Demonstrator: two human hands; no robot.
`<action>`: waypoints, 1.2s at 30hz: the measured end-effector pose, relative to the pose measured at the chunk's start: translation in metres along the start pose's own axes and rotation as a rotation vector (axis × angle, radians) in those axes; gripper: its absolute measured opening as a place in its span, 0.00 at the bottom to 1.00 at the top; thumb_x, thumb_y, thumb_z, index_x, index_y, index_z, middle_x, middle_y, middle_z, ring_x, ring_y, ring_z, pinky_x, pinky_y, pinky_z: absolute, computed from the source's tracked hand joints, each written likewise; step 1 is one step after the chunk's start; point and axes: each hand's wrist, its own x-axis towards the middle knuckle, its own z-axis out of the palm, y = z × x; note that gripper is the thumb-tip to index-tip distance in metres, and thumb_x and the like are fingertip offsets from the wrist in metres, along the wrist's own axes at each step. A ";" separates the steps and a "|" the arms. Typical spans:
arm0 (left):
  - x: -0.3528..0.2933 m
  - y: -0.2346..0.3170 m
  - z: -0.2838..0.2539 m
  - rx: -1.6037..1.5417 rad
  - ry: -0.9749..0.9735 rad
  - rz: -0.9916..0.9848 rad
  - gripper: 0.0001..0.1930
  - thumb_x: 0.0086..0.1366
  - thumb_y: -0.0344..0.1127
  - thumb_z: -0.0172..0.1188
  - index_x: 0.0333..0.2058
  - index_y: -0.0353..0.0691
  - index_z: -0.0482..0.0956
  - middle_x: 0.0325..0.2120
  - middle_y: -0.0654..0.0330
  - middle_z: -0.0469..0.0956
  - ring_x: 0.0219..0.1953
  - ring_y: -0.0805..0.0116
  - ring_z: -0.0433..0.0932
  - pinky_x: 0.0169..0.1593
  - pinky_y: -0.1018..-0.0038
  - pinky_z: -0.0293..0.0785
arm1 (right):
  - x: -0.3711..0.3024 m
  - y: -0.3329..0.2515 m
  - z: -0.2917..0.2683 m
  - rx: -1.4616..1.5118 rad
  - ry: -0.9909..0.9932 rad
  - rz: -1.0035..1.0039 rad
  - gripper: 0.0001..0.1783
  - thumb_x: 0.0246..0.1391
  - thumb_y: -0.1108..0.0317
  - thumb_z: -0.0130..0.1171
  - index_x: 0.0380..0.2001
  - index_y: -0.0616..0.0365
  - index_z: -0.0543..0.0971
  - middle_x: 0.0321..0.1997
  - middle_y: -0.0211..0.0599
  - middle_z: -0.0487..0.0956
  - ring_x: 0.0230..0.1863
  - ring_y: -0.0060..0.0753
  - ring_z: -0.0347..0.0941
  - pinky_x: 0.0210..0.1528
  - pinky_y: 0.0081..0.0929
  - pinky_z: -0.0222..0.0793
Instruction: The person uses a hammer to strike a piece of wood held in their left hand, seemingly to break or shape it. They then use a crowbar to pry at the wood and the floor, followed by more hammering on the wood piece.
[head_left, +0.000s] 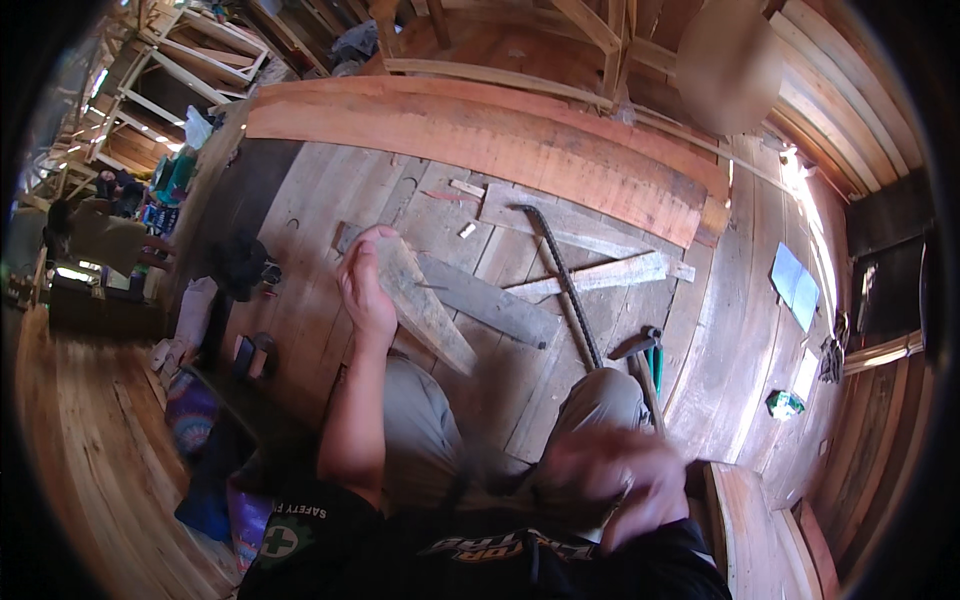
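My left hand [367,292] is closed round the far end of a short, weathered wooden board [422,300], which slants down toward my knees. My right hand [625,475] is over my right thigh, smeared by motion, so its fingers cannot be made out. Beside it, between my knees, is a dark blurred shape I cannot identify. A grey plank [490,300] lies on the floor beyond the held board. Right of it are a ridged dark metal bar [560,262] and a pale wood strip [600,276]. A hammer [640,345] is by my right knee with a green-handled tool [655,368].
Long reddish planks [480,130] lie across the far side of the plank floor [330,200]. A light blue folded sheet [795,287] and a shiny green item [785,404] are at the right. Dark cloth [237,262] lies left. A timber piece [750,520] stands at lower right.
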 end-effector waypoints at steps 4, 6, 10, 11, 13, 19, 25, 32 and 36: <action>-0.009 0.013 0.016 -0.168 0.013 -0.093 0.18 0.65 0.37 0.39 0.34 0.30 0.75 0.31 0.57 0.77 0.35 0.69 0.72 0.44 0.74 0.66 | 0.035 -0.018 0.057 0.371 -0.279 -0.398 0.19 0.53 0.59 0.59 0.40 0.66 0.74 0.41 0.58 0.75 0.41 0.57 0.74 0.42 0.47 0.71; -0.011 0.009 0.008 -0.044 0.025 0.021 0.17 0.64 0.36 0.39 0.34 0.29 0.75 0.30 0.57 0.76 0.35 0.70 0.72 0.43 0.75 0.66 | 0.043 -0.022 0.071 0.455 -0.235 -0.445 0.14 0.55 0.63 0.56 0.38 0.64 0.73 0.37 0.56 0.77 0.37 0.52 0.77 0.39 0.44 0.74; -0.019 0.006 -0.011 0.047 0.059 0.059 0.16 0.62 0.34 0.40 0.34 0.29 0.75 0.29 0.55 0.76 0.34 0.68 0.72 0.41 0.74 0.66 | 0.058 -0.031 0.081 0.615 -0.265 -0.374 0.11 0.54 0.68 0.58 0.37 0.65 0.73 0.32 0.47 0.79 0.35 0.49 0.79 0.34 0.41 0.77; -0.019 0.006 -0.008 0.033 0.056 0.034 0.16 0.63 0.34 0.40 0.34 0.29 0.75 0.30 0.55 0.76 0.34 0.67 0.72 0.42 0.74 0.66 | 0.061 -0.036 0.081 0.631 -0.303 -0.323 0.13 0.52 0.69 0.61 0.38 0.65 0.74 0.32 0.44 0.79 0.36 0.50 0.79 0.34 0.41 0.76; -0.017 0.008 -0.007 0.024 0.048 -0.008 0.16 0.64 0.35 0.40 0.34 0.29 0.75 0.30 0.53 0.77 0.35 0.66 0.73 0.42 0.73 0.67 | 0.053 -0.036 0.087 0.534 -0.305 -0.404 0.12 0.52 0.65 0.59 0.23 0.57 0.68 0.21 0.34 0.70 0.23 0.39 0.69 0.24 0.35 0.64; -0.041 0.009 0.006 0.148 0.148 0.178 0.19 0.66 0.40 0.42 0.34 0.28 0.76 0.32 0.50 0.78 0.37 0.61 0.76 0.45 0.70 0.69 | 0.035 -0.040 0.094 0.446 -0.324 -0.462 0.19 0.51 0.60 0.58 0.13 0.50 0.64 0.14 0.26 0.62 0.14 0.29 0.59 0.18 0.30 0.53; -0.039 0.042 0.016 0.132 0.089 0.206 0.17 0.64 0.36 0.42 0.32 0.27 0.74 0.29 0.47 0.77 0.33 0.57 0.77 0.40 0.69 0.71 | 0.038 -0.058 0.095 0.500 -0.383 -0.344 0.16 0.51 0.59 0.58 0.18 0.52 0.65 0.20 0.30 0.63 0.21 0.32 0.61 0.24 0.32 0.54; -0.027 0.029 0.003 0.169 0.092 0.249 0.14 0.61 0.33 0.41 0.31 0.27 0.74 0.28 0.48 0.77 0.31 0.59 0.76 0.39 0.69 0.71 | 0.047 -0.054 0.116 0.585 -0.470 -0.256 0.15 0.51 0.58 0.58 0.25 0.56 0.66 0.28 0.35 0.65 0.29 0.36 0.62 0.32 0.34 0.56; -0.022 0.029 0.009 0.065 0.078 0.173 0.12 0.60 0.31 0.43 0.32 0.29 0.74 0.23 0.54 0.72 0.24 0.70 0.68 0.32 0.75 0.66 | 0.055 -0.058 0.124 0.583 -0.507 -0.229 0.16 0.51 0.57 0.58 0.29 0.57 0.67 0.32 0.37 0.66 0.34 0.38 0.63 0.37 0.35 0.56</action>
